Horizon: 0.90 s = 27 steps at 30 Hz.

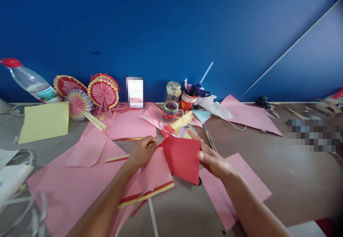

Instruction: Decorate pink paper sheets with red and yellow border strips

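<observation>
A piece of red paper [182, 158] is held up in front of me, slightly tilted. My left hand [144, 150] pinches its upper left corner, fingers curled. On its right edge, my right hand [213, 158] grips with the thumb in front; the other fingers are partly hidden behind the sheet. Beneath my left hand lies a pink sheet [155, 169] with red and yellow strips along its lower edge. A roll of clear tape [188, 132] sits just behind the red paper. Scissors or a similar metal-bladed tool [209, 139] lie beyond my right hand.
Finished paper fans [104, 92] stand at the back left beside a tilted plastic bottle [34, 83] and a yellow sheet [44, 122]. A clear jar [172, 101] and a red paper cup [187, 101] with tools stand behind. Pink sheets [235, 190] cover parts of the table.
</observation>
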Available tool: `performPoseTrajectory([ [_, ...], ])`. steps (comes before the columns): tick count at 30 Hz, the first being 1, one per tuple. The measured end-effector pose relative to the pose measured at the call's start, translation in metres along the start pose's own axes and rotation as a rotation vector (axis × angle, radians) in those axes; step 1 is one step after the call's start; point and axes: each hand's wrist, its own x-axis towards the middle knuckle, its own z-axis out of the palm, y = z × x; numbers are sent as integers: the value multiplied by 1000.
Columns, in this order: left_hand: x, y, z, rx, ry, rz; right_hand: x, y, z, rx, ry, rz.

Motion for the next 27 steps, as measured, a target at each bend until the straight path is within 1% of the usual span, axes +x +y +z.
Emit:
performPoseTrajectory([
  [2, 0, 0, 1, 32, 9, 14, 0, 4, 8, -188, 114, 13],
  [3, 0, 0, 2, 49, 11, 21, 0, 6, 13, -245, 183, 23],
  [5, 1, -1, 3, 72, 15, 31, 0, 6, 20, -243, 281, 45],
  [6, 1, -1, 4, 76, 16, 35, 0, 5, 23, -193, 296, 57],
  [9, 1, -2, 5, 80, 20, 49, -1, 2, 25, -50, 296, 95],
  [12, 0, -3, 6, 77, 30, 59, -4, 0, 22, 0, 307, 107],
  [17, -2, -2, 7, 69, 41, 78, -14, -13, 22, 175, 159, 94],
  [20, -2, 0, 7, 69, 30, 81, -19, -23, 23, 180, 99, 74],
  [21, -3, 0, 7, 69, 23, 79, -20, -25, 21, 139, 48, 74],
  [23, -3, 1, 7, 74, 5, 74, -21, -27, 10, -27, -57, 83],
  [24, -3, 2, 6, 80, -2, 73, -22, -27, 1, -141, -68, 92],
  [25, -4, 3, 6, 84, -11, 72, -21, -27, -9, -261, -37, 96],
  [26, -4, 4, 5, 84, -25, 73, -21, -27, -20, -375, 50, 107],
  [27, -5, 5, 5, 77, -45, 77, -19, -27, -31, -453, 192, 83],
])
